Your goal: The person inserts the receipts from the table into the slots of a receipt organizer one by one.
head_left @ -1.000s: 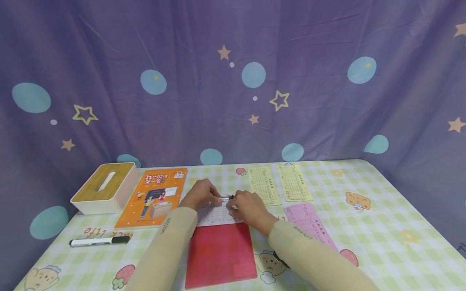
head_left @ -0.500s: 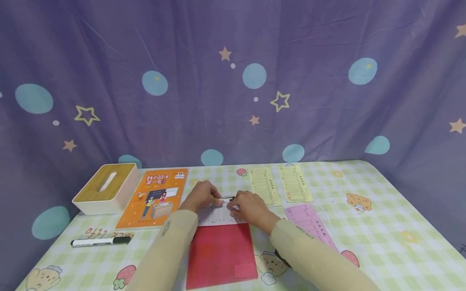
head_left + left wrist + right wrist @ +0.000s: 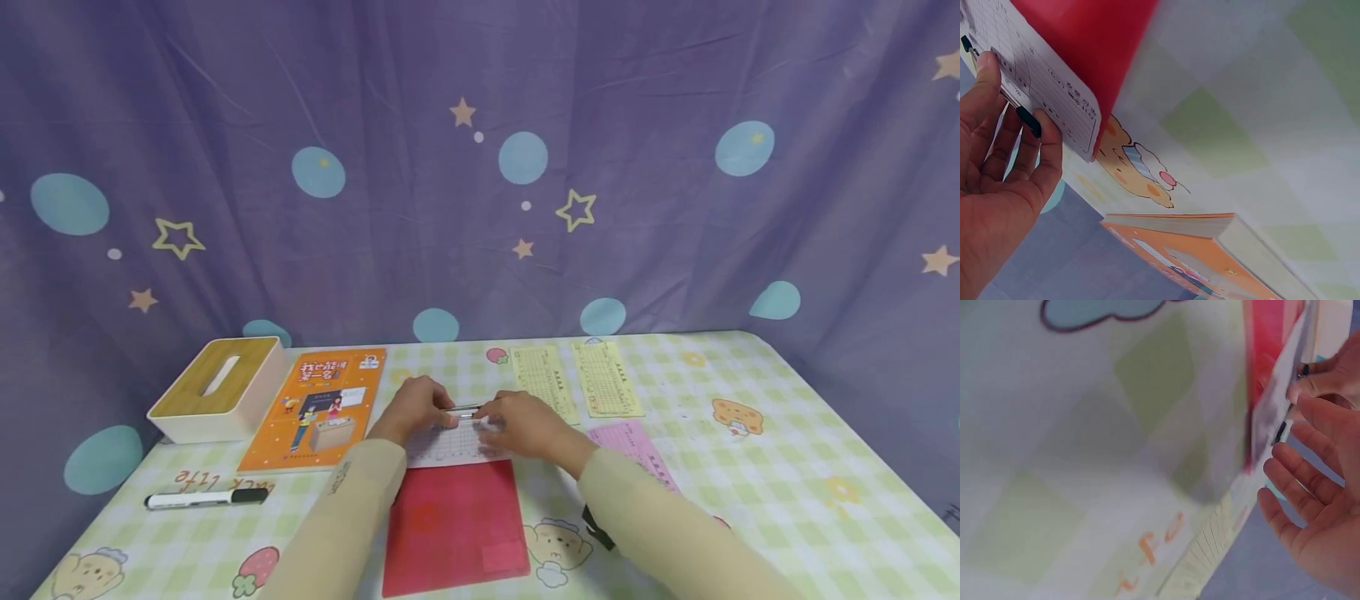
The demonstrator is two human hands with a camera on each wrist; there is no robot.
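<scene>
A red folder (image 3: 457, 525) lies at the front middle of the table, with a white printed sheet (image 3: 446, 450) over its far part. A slim metal clip (image 3: 462, 413) with black ends runs along the sheet's far edge. My left hand (image 3: 415, 408) pinches this clip near its left end; in the left wrist view, the thumb lies on the bar and the fingers curl behind it. My right hand (image 3: 525, 425) is at the clip's right end. In the right wrist view its fingers (image 3: 1297, 481) are spread and loosely bent beside the clip, the thumb tip near the sheet.
An orange book (image 3: 315, 417) and a wooden-topped tissue box (image 3: 217, 387) stand to the left, with a black-capped marker (image 3: 206, 498) in front. Two yellow slips (image 3: 609, 379) and a pink slip (image 3: 630, 450) lie to the right. A purple curtain (image 3: 645, 233) hangs behind the table.
My right hand and forearm have shifted slightly right, its fingers loosening at the clip's right end. The sleeve now covers more of the pink slip. My left hand stays nearly in place.
</scene>
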